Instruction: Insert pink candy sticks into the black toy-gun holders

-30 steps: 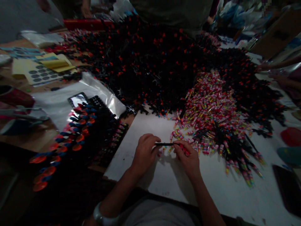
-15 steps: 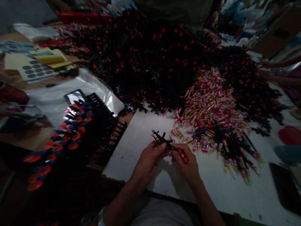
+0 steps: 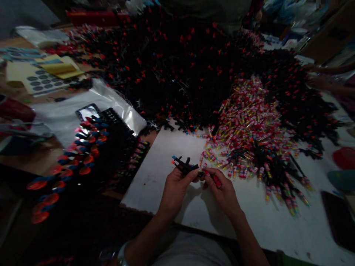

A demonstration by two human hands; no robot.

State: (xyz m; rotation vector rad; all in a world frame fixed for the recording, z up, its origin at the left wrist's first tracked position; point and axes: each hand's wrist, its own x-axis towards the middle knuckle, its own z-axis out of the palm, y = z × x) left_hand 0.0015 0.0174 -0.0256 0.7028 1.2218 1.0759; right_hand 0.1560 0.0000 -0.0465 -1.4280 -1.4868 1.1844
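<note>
My left hand [image 3: 177, 186] is closed on a small black plastic toy piece [image 3: 184, 165] with a blue-orange tip, held above the white board [image 3: 163, 162]. My right hand [image 3: 223, 188] pinches the piece's other end together with a red-wrapped candy stick [image 3: 216, 181]. Both hands meet near the board's middle. Just beyond them lies a heap of colourful candy sticks [image 3: 249, 125], and behind that a big pile of black toy pieces [image 3: 177, 70] with red tips.
To the left stands a row of finished black toys with orange and blue discs [image 3: 80, 159] beside a clear plastic bag [image 3: 111, 103]. Sticker sheets [image 3: 41, 79] lie far left. Another person's arm [image 3: 327, 81] reaches in at the right; a torso stands across the table.
The hands lifted from the board, and the black piece turned from lying flat between them to pointing up-left. The view shifted slightly down.
</note>
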